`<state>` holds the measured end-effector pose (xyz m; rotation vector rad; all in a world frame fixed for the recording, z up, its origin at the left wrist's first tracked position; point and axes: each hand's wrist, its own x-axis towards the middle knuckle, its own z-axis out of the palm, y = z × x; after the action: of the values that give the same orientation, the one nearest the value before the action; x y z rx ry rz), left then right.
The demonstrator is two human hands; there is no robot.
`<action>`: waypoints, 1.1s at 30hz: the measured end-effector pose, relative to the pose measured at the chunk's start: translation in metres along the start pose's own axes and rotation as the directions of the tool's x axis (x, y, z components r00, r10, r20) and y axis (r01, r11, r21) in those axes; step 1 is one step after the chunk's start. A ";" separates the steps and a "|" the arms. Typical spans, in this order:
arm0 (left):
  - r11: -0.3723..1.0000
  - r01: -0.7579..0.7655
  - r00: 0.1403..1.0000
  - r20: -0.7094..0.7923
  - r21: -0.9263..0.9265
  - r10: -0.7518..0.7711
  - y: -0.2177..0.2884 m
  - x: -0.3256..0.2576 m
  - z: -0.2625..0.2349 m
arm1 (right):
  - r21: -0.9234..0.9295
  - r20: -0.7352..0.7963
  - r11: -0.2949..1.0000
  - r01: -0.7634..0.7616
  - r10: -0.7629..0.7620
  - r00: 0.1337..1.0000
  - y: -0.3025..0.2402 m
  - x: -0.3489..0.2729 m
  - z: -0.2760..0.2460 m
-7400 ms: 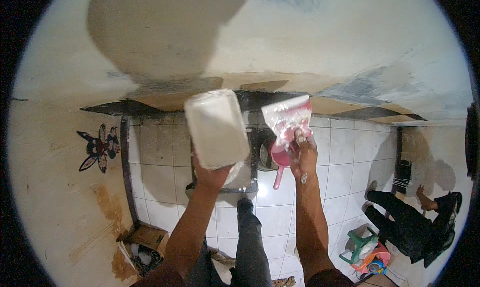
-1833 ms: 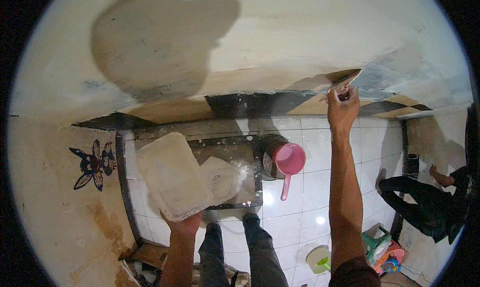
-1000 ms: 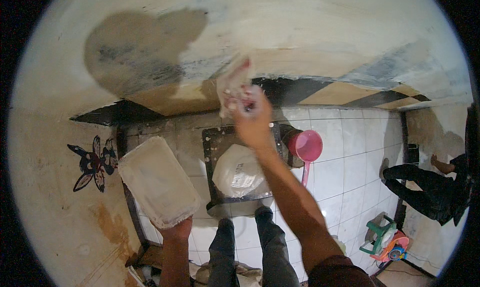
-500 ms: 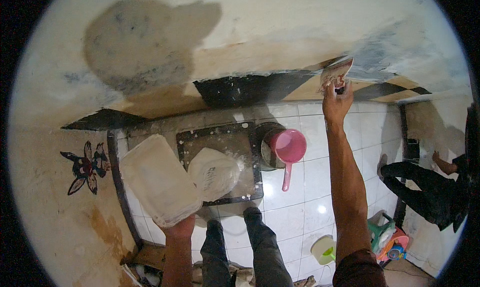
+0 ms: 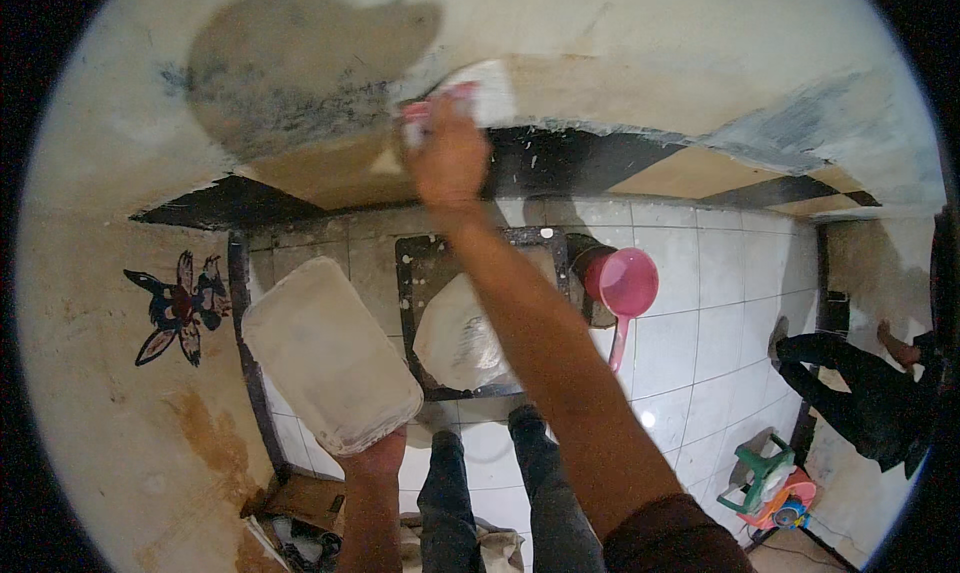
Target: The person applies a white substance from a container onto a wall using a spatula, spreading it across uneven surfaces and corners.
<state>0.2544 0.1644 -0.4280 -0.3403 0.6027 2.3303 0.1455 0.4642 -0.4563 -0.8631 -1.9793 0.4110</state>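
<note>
My left hand (image 5: 372,451) grips the near end of a whitish rectangular tray (image 5: 330,353), whose broad face shows a thin pale coating. My right hand (image 5: 450,163) is closed round a putty knife (image 5: 490,91). Motion blurs its pale blade and pinkish grip. The blade lies against the wall (image 5: 590,83), just above the black and tan painted band. Below my right forearm, a white bag (image 5: 450,338) rests on a black-edged board (image 5: 408,273) and is partly hidden. Beside it, a pink dipper (image 5: 628,281) sits over a dark bucket (image 5: 590,263).
White tiles (image 5: 690,313) cover the floor, and my legs stand close to the board. Another person in dark trousers (image 5: 850,383) is at the far right. Near them are a green stool-like item (image 5: 765,473) and an orange container (image 5: 798,493). A cardboard box (image 5: 305,501) stands at lower left.
My right hand has swept left along the wall with the putty knife, and its forearm now crosses over the board. My left hand still holds the tray. The view has shifted slightly.
</note>
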 end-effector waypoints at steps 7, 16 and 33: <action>0.998 -0.054 0.991 -0.126 -0.018 0.052 0.007 0.000 0.010 | 0.316 0.291 0.914 -0.255 0.163 0.943 -0.042 -0.028 -0.042; 0.999 0.019 0.984 -0.178 0.037 -0.012 -0.039 0.005 0.026 | 0.611 0.426 0.410 -0.677 0.552 0.717 0.178 -0.010 -0.217; 0.994 -0.029 0.999 -0.020 -0.102 0.027 -0.042 0.017 0.024 | -0.011 -0.222 0.999 0.031 -0.033 0.974 0.165 0.025 -0.095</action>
<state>0.2693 0.2132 -0.4275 -0.4029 0.5011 2.3928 0.2850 0.5926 -0.4864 -0.8429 -1.7865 0.2756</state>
